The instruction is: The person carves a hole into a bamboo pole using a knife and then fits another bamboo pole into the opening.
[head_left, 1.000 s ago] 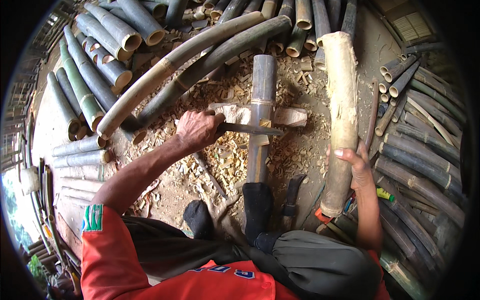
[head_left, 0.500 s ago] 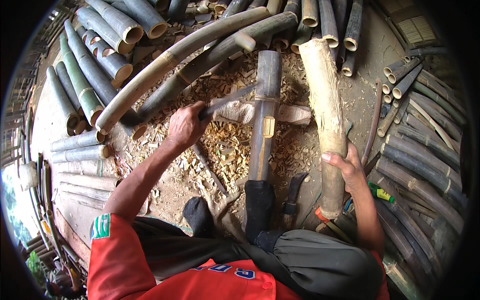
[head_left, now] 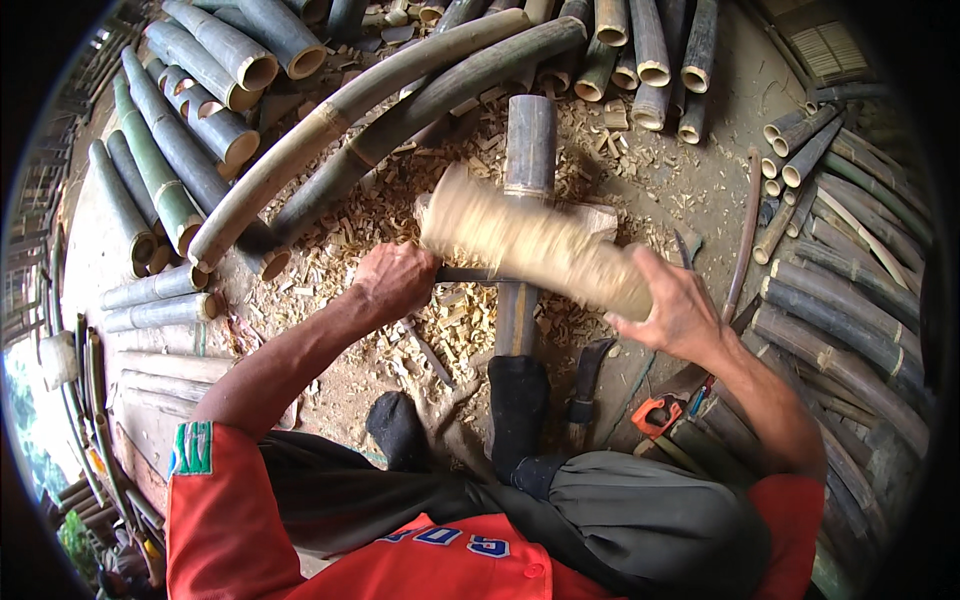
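My left hand (head_left: 398, 275) is closed around the grip of a dark-bladed knife (head_left: 465, 274), whose blade lies across the bamboo tube (head_left: 531, 150) in front of me. My right hand (head_left: 680, 305) grips the narrow end of a thick pale wooden mallet (head_left: 535, 238), blurred by motion. Its broad end slants to the left above the blade and tube, hiding the tube's middle. Under the tube a wooden block (head_left: 597, 218) shows partly. My black-socked foot (head_left: 518, 400) rests at the tube's near end.
Wood chips (head_left: 465, 325) cover the ground around the tube. A narrow tool (head_left: 428, 352) and a curved dark blade (head_left: 590, 368) lie near my feet. An orange-handled saw (head_left: 655, 415) is at the right. Long bamboo poles (head_left: 420, 115) arch at far left; bamboo stacks (head_left: 835, 325) stand right.
The mallet has swung from upright at the right to a leftward slant over the tube. The knife has come nearer along the tube, and the tube's cut notch is now hidden.
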Motion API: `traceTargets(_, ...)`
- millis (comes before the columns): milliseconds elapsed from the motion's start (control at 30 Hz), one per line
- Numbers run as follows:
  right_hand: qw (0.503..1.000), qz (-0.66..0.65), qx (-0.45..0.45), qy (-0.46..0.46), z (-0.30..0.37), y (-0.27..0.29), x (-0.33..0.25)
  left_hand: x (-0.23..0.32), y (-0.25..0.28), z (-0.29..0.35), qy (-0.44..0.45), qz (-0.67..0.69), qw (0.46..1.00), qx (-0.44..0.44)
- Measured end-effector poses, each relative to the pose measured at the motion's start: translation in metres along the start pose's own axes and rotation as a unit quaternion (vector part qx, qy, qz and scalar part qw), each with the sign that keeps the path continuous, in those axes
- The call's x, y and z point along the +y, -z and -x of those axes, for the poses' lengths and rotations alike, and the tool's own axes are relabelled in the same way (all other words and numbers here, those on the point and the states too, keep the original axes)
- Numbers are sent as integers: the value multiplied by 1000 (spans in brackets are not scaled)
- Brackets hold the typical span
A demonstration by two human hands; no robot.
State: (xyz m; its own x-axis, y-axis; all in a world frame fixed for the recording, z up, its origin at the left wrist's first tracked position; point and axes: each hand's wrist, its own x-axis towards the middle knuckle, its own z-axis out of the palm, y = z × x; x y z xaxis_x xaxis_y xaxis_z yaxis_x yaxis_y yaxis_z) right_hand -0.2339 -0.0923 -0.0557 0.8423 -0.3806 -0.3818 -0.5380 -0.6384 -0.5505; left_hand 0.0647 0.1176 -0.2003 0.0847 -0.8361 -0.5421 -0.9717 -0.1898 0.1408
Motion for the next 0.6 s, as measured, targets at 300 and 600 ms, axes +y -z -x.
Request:
traceTargets(300, 879, 356, -67, 311, -31, -13, 43, 6, 3, -2, -12, 20, 1000, 6)
traceTargets(600, 879, 373, -73, 288, -21, -12, 24, 8, -3, -2, 13, 48, 999, -4)
